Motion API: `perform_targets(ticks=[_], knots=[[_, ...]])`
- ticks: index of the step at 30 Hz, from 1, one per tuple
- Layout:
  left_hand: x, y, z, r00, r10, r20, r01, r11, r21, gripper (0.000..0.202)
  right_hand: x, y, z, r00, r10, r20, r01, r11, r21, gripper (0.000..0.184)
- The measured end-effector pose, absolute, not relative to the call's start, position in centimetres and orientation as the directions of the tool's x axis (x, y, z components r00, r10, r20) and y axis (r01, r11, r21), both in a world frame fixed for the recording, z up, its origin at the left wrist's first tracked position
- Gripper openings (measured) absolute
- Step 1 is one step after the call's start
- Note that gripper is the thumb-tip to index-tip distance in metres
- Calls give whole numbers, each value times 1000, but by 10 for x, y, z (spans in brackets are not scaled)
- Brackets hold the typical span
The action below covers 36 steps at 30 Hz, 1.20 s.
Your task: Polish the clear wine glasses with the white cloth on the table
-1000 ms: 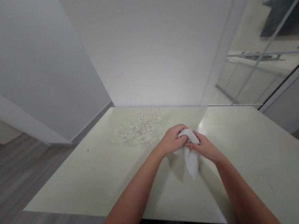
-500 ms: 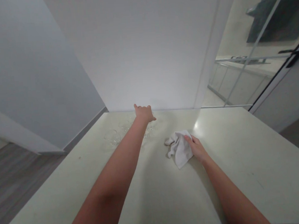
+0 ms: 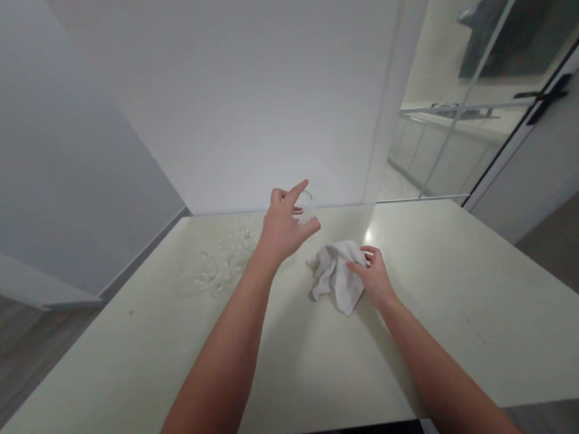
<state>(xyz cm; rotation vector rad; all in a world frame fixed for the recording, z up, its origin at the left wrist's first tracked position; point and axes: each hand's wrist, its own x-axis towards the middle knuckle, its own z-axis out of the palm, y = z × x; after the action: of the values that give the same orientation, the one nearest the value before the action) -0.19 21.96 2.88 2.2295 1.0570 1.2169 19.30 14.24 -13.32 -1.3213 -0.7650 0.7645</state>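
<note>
My left hand is raised near the back of the table, thumb and fingers curved around a clear glass. Only part of the glass's thin rim and side can be made out, since it is see-through. My right hand grips the right edge of a crumpled white cloth, which rests on the tabletop. Several other clear glass pieces sit close together on the left of my left forearm, partly hidden by it; their exact shape is hard to read.
The pale table backs onto a white wall. At the right a glass panel with white bars stands beside a door with a black handle. Grey floor shows at the left.
My left hand has come up and right from the glass pieces, now with a clear glass in it. The right hand's fingers have shifted on the cloth. The view has moved slightly.
</note>
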Motion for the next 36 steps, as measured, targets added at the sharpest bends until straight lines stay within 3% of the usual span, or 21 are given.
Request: perform_targets(ticks=[2, 4, 7, 10, 14, 20, 25, 27, 31, 34, 36], knots=[[-1, 206, 8, 350, 808, 474, 141, -545, 826, 72, 194, 141, -132, 565, 824, 42, -42, 80, -996, 64], [1, 196, -22, 373, 848, 376, -90, -370, 925, 66, 195, 138, -124, 573, 815, 84, -49, 136, -989, 64], [9, 185, -71, 357, 903, 240, -319, -124, 940, 54, 193, 127, -102, 559, 815, 149, -169, 288, -942, 62], [17, 175, -107, 366, 923, 122, -414, 44, 909, 49, 189, 113, -82, 270, 956, 114, -408, 221, -886, 50], [23, 166, -121, 410, 900, 146, -448, 59, 892, 52, 177, 109, -81, 171, 974, 149, -429, 210, -878, 49], [23, 162, -113, 427, 885, 183, -480, 51, 876, 55, 162, 115, -102, 172, 956, 239, -205, 273, -940, 54], [27, 159, -115, 379, 915, 136, -492, 74, 867, 62, 155, 117, -108, 344, 917, 203, -127, 259, -957, 32], [29, 157, -116, 345, 928, 142, -485, 47, 874, 61, 152, 119, -110, 404, 905, 134, -164, 216, -962, 31], [31, 154, -115, 338, 924, 179, -484, 8, 875, 55, 149, 119, -108, 418, 908, -26, -402, 159, -902, 34], [29, 153, -112, 310, 932, 185, -465, -21, 885, 53, 150, 117, -103, 321, 946, 52, -449, 200, -871, 27], [27, 153, -109, 291, 939, 185, -461, -32, 887, 53, 151, 116, -102, 264, 954, 145, -393, 244, -887, 35]])
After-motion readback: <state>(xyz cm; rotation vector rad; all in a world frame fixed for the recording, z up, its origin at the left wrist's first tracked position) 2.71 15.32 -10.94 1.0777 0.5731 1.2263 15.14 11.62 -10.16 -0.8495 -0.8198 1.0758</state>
